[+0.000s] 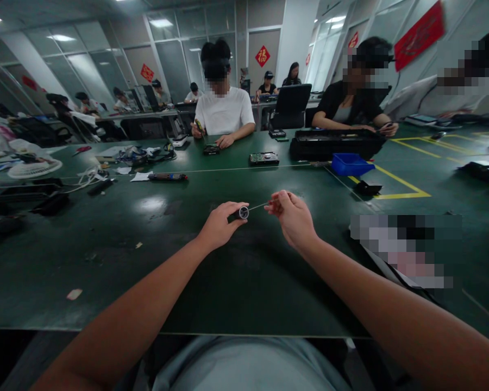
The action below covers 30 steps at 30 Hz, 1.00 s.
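My left hand (pixel 222 224) pinches a small dark cylinder (pixel 243 212) between thumb and fingers; its round end with a pale ring faces me. From the right, my right hand (pixel 291 218) grips a thin metal-shafted tool (pixel 257 206), with a bit of red showing at the fingertips. The shaft's tip reaches the cylinder's ringed end; whether it is inside cannot be seen. Most of the tool's handle is hidden in my fingers. Both hands are above the green table (pixel 228 293).
A dark pen-shaped screwdriver (pixel 168 177) lies at the left. Further back is an opened hard drive (pixel 264 158). To the right are a blue tray (pixel 352 164), a long black casing (pixel 336 144) and a blurred-out flat device (pixel 403 252). A person in white (pixel 224 108) works opposite.
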Motion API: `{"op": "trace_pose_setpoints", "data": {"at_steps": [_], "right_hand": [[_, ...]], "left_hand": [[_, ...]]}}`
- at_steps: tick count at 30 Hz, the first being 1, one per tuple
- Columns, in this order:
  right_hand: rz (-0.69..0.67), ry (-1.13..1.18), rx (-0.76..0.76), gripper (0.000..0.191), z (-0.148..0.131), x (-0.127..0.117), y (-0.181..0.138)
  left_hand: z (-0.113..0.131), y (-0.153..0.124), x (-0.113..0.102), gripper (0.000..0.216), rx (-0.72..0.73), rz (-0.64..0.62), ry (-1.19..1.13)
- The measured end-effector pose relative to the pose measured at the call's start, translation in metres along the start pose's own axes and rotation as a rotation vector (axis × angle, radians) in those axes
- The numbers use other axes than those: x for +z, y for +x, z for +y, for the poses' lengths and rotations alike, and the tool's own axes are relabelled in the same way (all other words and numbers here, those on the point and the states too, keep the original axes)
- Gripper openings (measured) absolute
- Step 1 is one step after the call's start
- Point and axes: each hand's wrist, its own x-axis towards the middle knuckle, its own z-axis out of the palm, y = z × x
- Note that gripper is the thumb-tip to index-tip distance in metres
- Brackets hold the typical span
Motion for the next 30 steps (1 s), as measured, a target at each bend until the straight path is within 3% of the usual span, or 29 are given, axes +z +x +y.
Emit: {"op": "trace_pose_setpoints", "data": {"at_steps": [2,4,11,20,30], "right_hand": [[0.006,0.086,0.106,0.027,0.002,-0.001,0.003],[0.031,0.081,0.116,0.026,0.002,-0.002,0.004],[0.04,-0.187,-0.125,0.023,0.0,-0.002,-0.003],[0.001,-0.477,-0.287,0.022,-0.013,0.001,-0.014],[-0.147,-0.798,-0.503,0.015,-0.022,0.002,-0.02]], "left_hand": [[-0.002,0.001,-0.001,0.04,0.008,-0.005,0.029],[-0.003,0.002,-0.002,0.039,-0.015,-0.015,0.062],[-0.002,0.001,0.0,0.039,-0.047,-0.028,0.09],[0.0,0.002,-0.001,0.042,-0.019,-0.052,0.131],[0.001,0.001,-0.003,0.041,0.01,-0.13,0.245]]}}
